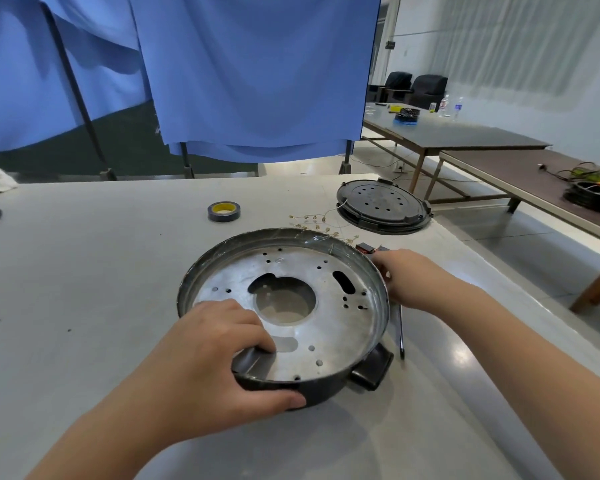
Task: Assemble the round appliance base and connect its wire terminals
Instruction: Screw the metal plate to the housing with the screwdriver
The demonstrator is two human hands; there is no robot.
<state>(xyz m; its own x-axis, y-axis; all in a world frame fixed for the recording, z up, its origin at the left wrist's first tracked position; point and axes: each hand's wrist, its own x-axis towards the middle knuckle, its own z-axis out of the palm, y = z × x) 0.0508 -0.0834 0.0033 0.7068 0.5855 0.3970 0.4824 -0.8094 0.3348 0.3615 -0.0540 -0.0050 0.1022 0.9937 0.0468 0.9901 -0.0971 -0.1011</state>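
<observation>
So the round metal base (284,306) is sitting on the grey desk (84,289) right in front of the person, open side up. You can see the silvery inner plate with a big round hole in the middle, a slot on the right and a bunch of small holes. There's a black handle-like tab (373,370) sticking out of the near right side.

Left hand (219,355) is gripping the near rim: thumb curled along the outside wall, fingers hooked over the edge and down onto the plate, where they cover a dark grey piece (253,362). Right hand (409,275) is at the far right edge of the base, fingers curled against the rim. It looks like it's holding the rim, but the fingertips are hidden behind the wall, so I can't tell for sure.

Just behind that hand there's a small dark block with a bit of red (368,248), and a tangle of thin wires with little brass terminals (317,225) lies on the desk touching the far rim. A black round cover (383,206) sits further back on the right, and a roll of black tape with a yellow core (224,211) is off to the left of the wires. A thin metal tool (400,332) lies beside the base under the right wrist.

Blue cloth (250,71) hangs behind the desk.
</observation>
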